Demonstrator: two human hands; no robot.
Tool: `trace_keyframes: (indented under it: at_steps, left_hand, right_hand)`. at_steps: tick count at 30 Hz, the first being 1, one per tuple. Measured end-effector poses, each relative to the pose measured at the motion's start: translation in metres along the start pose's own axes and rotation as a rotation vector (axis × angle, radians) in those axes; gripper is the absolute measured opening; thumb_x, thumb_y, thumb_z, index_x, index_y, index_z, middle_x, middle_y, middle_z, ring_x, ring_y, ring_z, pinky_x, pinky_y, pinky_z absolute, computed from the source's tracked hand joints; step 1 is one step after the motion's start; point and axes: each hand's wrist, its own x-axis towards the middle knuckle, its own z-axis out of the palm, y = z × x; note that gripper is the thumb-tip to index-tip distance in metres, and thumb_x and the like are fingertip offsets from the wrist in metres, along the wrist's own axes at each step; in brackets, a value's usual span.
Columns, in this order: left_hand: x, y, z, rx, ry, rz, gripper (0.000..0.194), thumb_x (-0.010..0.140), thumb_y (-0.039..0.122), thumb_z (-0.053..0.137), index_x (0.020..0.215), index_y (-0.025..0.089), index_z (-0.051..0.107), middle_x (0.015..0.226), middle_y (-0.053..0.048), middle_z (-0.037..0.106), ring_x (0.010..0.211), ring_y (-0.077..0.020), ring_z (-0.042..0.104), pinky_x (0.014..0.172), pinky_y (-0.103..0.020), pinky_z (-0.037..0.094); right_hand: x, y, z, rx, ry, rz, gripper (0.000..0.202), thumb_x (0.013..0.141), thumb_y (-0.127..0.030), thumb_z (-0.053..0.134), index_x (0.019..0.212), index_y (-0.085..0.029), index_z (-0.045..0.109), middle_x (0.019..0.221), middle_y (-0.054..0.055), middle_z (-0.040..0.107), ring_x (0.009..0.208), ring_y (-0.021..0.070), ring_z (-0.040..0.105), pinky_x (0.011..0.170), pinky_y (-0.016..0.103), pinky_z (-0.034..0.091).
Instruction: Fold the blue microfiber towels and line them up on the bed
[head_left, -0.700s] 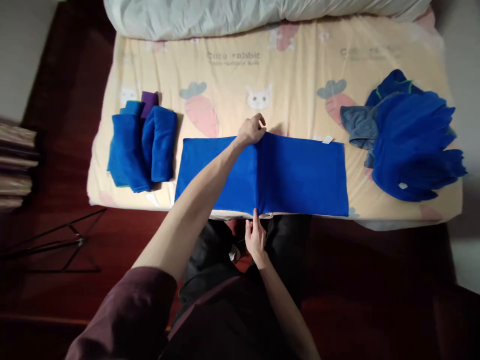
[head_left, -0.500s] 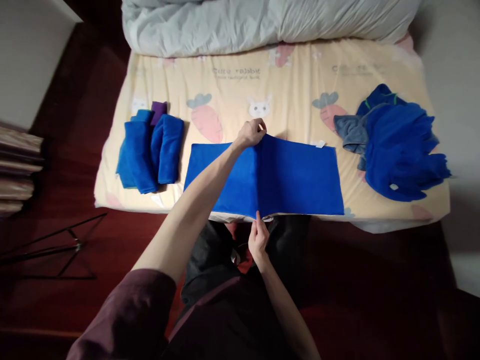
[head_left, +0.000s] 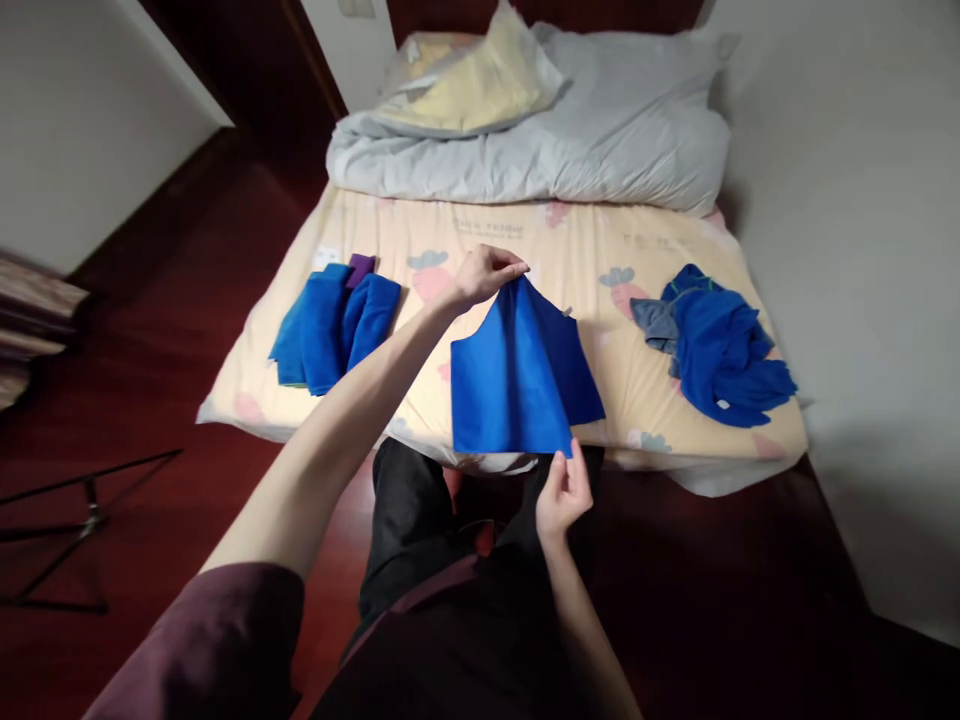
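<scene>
Centre print (head_left: 487,227) on the pale-yellow, carrot-patterned fabric bedsheet (head_left: 622,380): blurred grey letters, apparently "Cute rabbit"; the smaller line beneath is unreadable.
Right-side print (head_left: 660,241), same bedsheet: grey letters, too blurred to read.

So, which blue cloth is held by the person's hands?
The middle cloth: the left hand holds its raised far side, the right hand its near edge. No hand holds the folded blue cloths on the left or the heap on the right.
</scene>
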Motion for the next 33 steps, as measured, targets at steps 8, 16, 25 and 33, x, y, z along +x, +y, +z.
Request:
trace_keyframes:
  at_steps: [8,16,25,33]
  left_hand:
    - [-0.059,0.058,-0.067,-0.103,0.062,0.105,0.064,0.083,0.072,0.067,0.109,0.015,0.079,0.111,-0.015,0.077,0.110,-0.0267,0.069,0.090,-0.033,0.056]
    - [-0.142,0.087,-0.115,-0.263,0.040,0.090,0.055,0.074,0.061,0.084,0.114,0.023,0.080,0.100,-0.009,0.078,0.097,-0.0248,0.074,0.089,-0.040,0.063]
    - [-0.206,0.099,-0.142,-0.476,0.177,-0.125,0.071,0.050,0.058,0.099,0.103,0.015,0.082,0.098,-0.012,0.080,0.097,-0.0274,0.075,0.091,-0.041,0.063]
    - [-0.238,0.098,-0.162,-0.428,0.225,-0.166,0.069,0.050,0.057,0.100,0.102,0.014,0.082,0.093,-0.011,0.079,0.093,-0.0269,0.076,0.090,-0.041,0.064]
  right_hand:
    - [0.067,-0.045,-0.045,0.210,0.051,-0.034,0.051,0.095,-0.050,0.067,0.127,-0.010,0.073,0.121,0.021,0.076,0.106,0.0273,0.075,0.095,0.041,0.061]
    - [0.120,-0.094,-0.104,0.276,0.029,-0.162,0.053,0.085,-0.047,0.081,0.125,-0.014,0.072,0.109,0.016,0.077,0.094,0.0233,0.074,0.089,0.041,0.060]
    - [0.132,-0.141,-0.110,0.544,-0.121,0.015,0.042,0.069,-0.046,0.095,0.098,-0.021,0.079,0.093,0.004,0.076,0.092,0.0213,0.072,0.095,0.044,0.059]
    - [0.125,-0.152,-0.100,0.487,-0.117,0.030,0.048,0.059,-0.043,0.100,0.093,-0.019,0.078,0.087,0.005,0.077,0.082,0.0197,0.072,0.081,0.037,0.061]
